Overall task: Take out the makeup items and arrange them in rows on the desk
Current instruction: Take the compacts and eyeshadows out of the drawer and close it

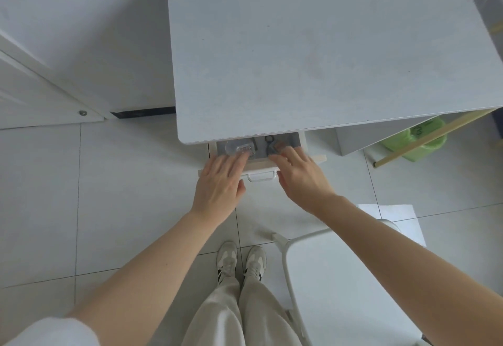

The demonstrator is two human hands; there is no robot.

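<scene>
A person stands at a white desk (313, 54), both hands reaching into its partly open drawer (261, 167) at 6 o'clock. The left hand (217, 185) touches a clear container (239, 147); the right hand (299, 175) meets a dark makeup item (272, 146). Whether either grasps cannot be told.

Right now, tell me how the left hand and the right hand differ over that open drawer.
The left hand reaches the drawer's left part, fingertips at a clear plastic item; the right hand reaches the right part, fingertips at a dark metal item.
The left hand's fingers lie close together; the right hand's are spread more.
Both lie palm down with fingers extended into the drawer; whether either grips anything is hidden.
</scene>
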